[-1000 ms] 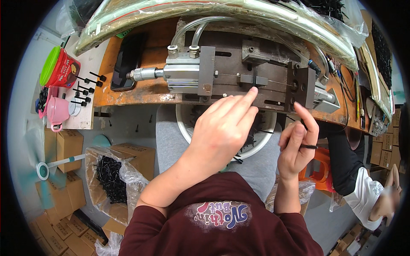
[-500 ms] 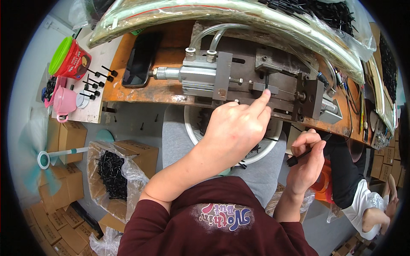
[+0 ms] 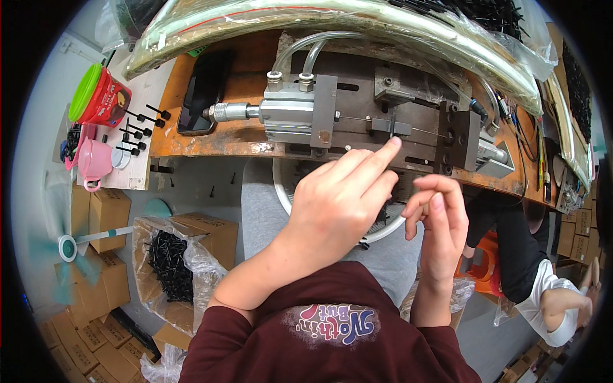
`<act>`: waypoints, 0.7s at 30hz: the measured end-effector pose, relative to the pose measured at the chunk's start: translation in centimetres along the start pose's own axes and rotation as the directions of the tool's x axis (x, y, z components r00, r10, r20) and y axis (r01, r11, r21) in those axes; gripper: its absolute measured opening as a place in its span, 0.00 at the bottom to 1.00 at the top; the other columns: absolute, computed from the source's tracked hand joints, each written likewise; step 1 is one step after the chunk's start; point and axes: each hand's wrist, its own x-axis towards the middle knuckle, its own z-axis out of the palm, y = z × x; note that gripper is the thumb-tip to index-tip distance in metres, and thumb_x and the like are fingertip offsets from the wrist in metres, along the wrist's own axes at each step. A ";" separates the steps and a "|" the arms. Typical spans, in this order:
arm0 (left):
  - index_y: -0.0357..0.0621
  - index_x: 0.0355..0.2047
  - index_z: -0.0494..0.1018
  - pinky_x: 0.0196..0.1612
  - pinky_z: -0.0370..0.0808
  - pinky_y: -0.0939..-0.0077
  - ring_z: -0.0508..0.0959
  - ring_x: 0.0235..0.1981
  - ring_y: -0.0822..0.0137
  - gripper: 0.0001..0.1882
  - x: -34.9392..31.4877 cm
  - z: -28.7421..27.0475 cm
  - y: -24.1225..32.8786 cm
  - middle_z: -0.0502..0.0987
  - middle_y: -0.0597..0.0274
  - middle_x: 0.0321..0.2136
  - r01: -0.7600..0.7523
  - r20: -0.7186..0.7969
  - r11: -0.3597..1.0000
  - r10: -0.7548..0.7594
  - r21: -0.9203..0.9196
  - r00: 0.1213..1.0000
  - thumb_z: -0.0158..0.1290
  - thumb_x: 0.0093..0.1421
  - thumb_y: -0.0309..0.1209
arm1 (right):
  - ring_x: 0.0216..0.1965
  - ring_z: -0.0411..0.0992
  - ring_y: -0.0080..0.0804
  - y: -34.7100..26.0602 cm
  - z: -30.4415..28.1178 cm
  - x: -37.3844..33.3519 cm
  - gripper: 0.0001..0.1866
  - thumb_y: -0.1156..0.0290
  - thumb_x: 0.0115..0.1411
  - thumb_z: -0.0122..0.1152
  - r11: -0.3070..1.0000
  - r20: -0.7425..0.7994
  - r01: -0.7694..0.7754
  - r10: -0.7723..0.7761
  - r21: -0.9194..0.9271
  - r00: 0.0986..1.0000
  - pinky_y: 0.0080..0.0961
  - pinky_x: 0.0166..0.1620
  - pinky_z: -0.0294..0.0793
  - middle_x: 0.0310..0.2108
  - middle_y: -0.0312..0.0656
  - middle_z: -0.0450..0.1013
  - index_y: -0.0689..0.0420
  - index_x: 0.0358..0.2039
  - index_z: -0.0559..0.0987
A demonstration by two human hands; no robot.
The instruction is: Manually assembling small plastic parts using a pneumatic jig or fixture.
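Observation:
My left hand (image 3: 338,203) reaches over the basket with its index finger stretched to the near edge of a small dark grey block (image 3: 401,128) on the metal fixture. A thin black pin lies across that block, just beyond the fingertip. Nothing shows in the left hand's grasp. My right hand (image 3: 442,220) hovers over the basket's right rim, fingers loosely bent and apart, with no part visible in it. Below, a white round basket (image 3: 281,191) sits between my legs; small black parts (image 3: 385,214) show inside it, mostly hidden by my hands.
The fixture's silver cylinder (image 3: 287,115) with clear hoses stands on the wooden bench, beside a black phone (image 3: 203,92). Several black parts (image 3: 145,121), a pink cup (image 3: 96,159) and a red tub (image 3: 115,96) lie left. A fan (image 3: 67,247) turns beside cartons. Another person (image 3: 549,306) sits right.
My right hand has moved left and up toward the basket, and the black stemmed part it held is gone from its fingers. The left index finger has shifted slightly down, baring the block's pin.

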 end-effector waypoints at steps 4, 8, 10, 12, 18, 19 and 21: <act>0.39 0.31 0.78 0.35 0.77 0.71 0.80 0.29 0.62 0.11 0.3 1.6 -0.5 0.78 0.56 0.50 0.013 0.048 0.994 -0.018 0.104 0.999 0.64 0.46 0.27 | 0.22 0.67 0.15 0.8 -0.6 -1.2 0.10 0.74 0.67 0.52 0.990 0.013 0.005 -0.003 -0.143 1.000 0.12 0.26 0.66 0.28 0.38 0.75 0.65 0.45 0.74; 0.41 0.32 0.78 0.30 0.74 0.74 0.77 0.22 0.64 0.13 1.3 2.0 -0.9 0.78 0.57 0.50 0.000 0.042 0.992 -0.005 0.125 0.999 0.64 0.45 0.28 | 0.24 0.70 0.17 2.0 -0.6 -2.2 0.06 0.79 0.61 0.61 0.909 -0.025 0.043 -0.058 -0.415 0.998 0.14 0.27 0.67 0.28 0.38 0.75 0.64 0.39 0.78; 0.42 0.33 0.78 0.30 0.74 0.74 0.77 0.22 0.65 0.13 1.4 1.6 -0.4 0.79 0.58 0.49 0.017 0.096 0.986 -0.034 0.166 0.995 0.64 0.45 0.28 | 0.22 0.68 0.17 2.8 -0.5 -3.1 0.07 0.78 0.59 0.64 0.859 -0.008 0.058 -0.072 -0.509 0.997 0.16 0.25 0.66 0.26 0.37 0.74 0.63 0.38 0.79; 0.45 0.35 0.78 0.30 0.75 0.74 0.76 0.22 0.65 0.14 1.3 1.6 -0.5 0.79 0.62 0.49 0.003 0.096 0.977 -0.024 0.215 0.995 0.64 0.46 0.29 | 0.21 0.67 0.19 4.4 -0.9 -3.5 0.07 0.78 0.58 0.64 0.810 0.039 0.092 -0.085 -0.579 0.996 0.18 0.25 0.65 0.26 0.36 0.74 0.62 0.38 0.79; 0.45 0.31 0.80 0.26 0.73 0.78 0.80 0.25 0.67 0.11 -1.2 1.7 -2.4 0.83 0.63 0.36 -0.208 -0.246 0.977 0.215 0.055 0.945 0.67 0.47 0.30 | 0.33 0.73 0.34 10.7 -3.9 -5.8 0.15 0.78 0.52 0.66 0.359 0.146 0.230 -0.246 -0.904 0.958 0.28 0.34 0.73 0.35 0.40 0.74 0.59 0.41 0.77; 0.45 0.29 0.79 0.23 0.72 0.78 0.78 0.22 0.68 0.10 -2.7 1.6 -3.0 0.82 0.61 0.31 -0.233 -0.301 0.971 0.240 0.058 0.923 0.69 0.46 0.28 | 0.47 0.71 0.41 11.7 -4.3 -6.7 0.26 0.79 0.46 0.67 0.360 0.142 0.177 -0.122 -0.916 0.982 0.35 0.45 0.72 0.48 0.44 0.71 0.56 0.49 0.76; 0.46 0.24 0.75 0.22 0.70 0.77 0.76 0.21 0.67 0.11 -6.0 1.8 -4.1 0.78 0.64 0.25 -0.154 -0.258 0.988 0.145 -0.017 0.955 0.68 0.46 0.29 | 0.52 0.69 0.44 13.1 -4.2 -7.1 0.33 0.78 0.44 0.67 0.298 0.227 0.253 -0.118 -0.920 0.967 0.38 0.49 0.70 0.55 0.46 0.68 0.55 0.54 0.73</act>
